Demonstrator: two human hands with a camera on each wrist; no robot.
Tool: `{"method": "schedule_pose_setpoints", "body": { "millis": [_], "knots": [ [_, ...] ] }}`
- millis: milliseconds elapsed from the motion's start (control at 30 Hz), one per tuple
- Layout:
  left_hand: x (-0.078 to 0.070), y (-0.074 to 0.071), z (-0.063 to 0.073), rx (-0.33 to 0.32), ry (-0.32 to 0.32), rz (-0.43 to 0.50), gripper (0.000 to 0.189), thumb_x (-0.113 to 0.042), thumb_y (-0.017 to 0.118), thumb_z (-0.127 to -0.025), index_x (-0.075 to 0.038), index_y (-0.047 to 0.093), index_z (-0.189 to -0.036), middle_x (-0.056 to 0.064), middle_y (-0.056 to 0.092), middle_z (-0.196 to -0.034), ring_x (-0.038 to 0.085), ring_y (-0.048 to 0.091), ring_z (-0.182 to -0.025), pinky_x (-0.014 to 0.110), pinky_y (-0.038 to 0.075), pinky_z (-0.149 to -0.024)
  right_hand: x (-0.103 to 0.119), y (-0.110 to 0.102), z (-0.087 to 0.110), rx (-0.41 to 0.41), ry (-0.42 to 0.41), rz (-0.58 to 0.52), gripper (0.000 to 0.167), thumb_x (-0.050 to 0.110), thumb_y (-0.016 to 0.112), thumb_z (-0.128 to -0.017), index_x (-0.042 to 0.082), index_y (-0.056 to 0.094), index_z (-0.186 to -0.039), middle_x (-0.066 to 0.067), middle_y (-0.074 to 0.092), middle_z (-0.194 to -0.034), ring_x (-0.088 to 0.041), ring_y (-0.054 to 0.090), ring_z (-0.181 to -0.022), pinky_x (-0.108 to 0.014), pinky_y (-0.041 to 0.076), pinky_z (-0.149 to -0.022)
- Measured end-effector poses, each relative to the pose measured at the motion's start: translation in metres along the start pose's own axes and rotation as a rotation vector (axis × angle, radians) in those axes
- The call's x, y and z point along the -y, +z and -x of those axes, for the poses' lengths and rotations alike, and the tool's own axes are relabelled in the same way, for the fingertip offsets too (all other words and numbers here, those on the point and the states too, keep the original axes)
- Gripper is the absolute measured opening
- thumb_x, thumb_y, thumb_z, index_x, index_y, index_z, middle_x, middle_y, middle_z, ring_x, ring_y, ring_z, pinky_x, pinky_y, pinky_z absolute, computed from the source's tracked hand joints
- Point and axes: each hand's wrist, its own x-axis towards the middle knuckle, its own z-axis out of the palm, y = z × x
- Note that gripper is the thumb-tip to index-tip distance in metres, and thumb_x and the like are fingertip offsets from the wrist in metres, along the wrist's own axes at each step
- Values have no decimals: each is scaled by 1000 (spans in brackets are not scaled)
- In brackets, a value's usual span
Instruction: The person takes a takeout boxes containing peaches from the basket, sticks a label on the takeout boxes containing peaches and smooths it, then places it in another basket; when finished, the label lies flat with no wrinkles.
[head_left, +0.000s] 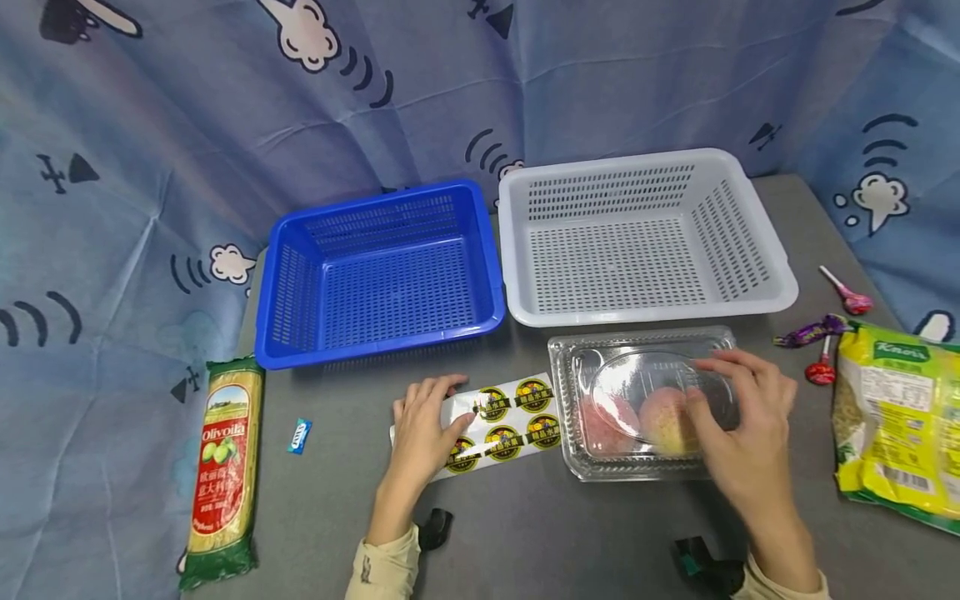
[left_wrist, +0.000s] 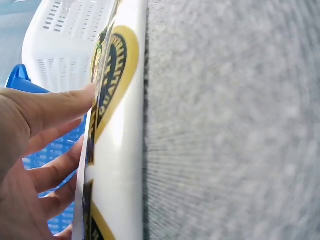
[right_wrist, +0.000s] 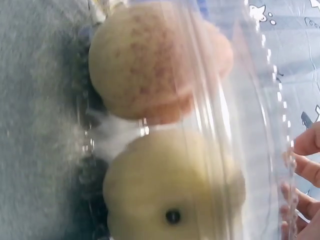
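My left hand (head_left: 423,429) rests its relaxed fingers and thumb on the left end of a white sheet of round black-and-gold stickers (head_left: 504,442). In the left wrist view the thumb (left_wrist: 65,105) touches the face of the sheet, whose near edge curves. A clear plastic clamshell box (head_left: 570,350) with its lid down lies right of the sheet. Inside it are peaches (head_left: 663,421), seen close up through the wall in the right wrist view. My right hand (head_left: 750,433) touches the lid with thumb and fingers spread; its fingertips (right_wrist: 305,167) show at the lid's edge.
Behind stand a blue basket (head_left: 382,342) and a white basket (head_left: 652,317). At left lie a spaghetti pack (head_left: 221,475) and a small blue-wrapped sweet (head_left: 299,436). At right are lollipops (head_left: 855,300), a purple-wrapped candy (head_left: 810,332) and a yellow-green Knorr bag (head_left: 900,417).
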Motion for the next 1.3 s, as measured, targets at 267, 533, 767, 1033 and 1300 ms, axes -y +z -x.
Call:
{"method": "schedule_pose_setpoints", "body": {
  "millis": [267,533,767,1033,1300],
  "knots": [
    [3,1,-1,8,-16,135,37,-16,85,-89,-19,75,-124,5,77,-109,26,67,-105,43,38,-91,11,12,1,119,-75,-40,31,-8,69,-86,-2,74,-116,-23,60,-132,4,33,-123,-29,25,-97],
    [5,-5,0,15,-65,342,25,-14,82,-92,-24,79,-116,1,79,-99,18,71,-93,38,49,-88,21,25,4,185,-117,-106,35,-8,75,-83,1,73,-117,-20,63,-126,2,39,-124,-25,28,-100],
    [1,-13,2,49,-68,519,20,-15,80,-96,-20,80,-115,-2,78,-84,5,65,-76,26,50,-81,36,46,12,288,-179,-165,35,-8,75,-82,4,73,-115,-13,67,-121,-5,46,-121,-23,31,-101],
    [-15,-27,9,91,-56,628,19,-16,77,-98,-19,79,-117,2,80,-91,7,68,-78,24,52,-85,52,65,17,378,-278,-181,37,-6,82,-81,6,73,-115,-4,71,-114,-16,55,-106,-23,37,-94],
    [-28,-37,16,106,-16,691,19,-17,76,-98,-16,79,-117,7,81,-102,9,72,-82,26,57,-77,60,79,17,427,-336,-206,44,-4,87,-78,8,72,-118,0,73,-117,-18,60,-105,-22,41,-97]
  ]
}}
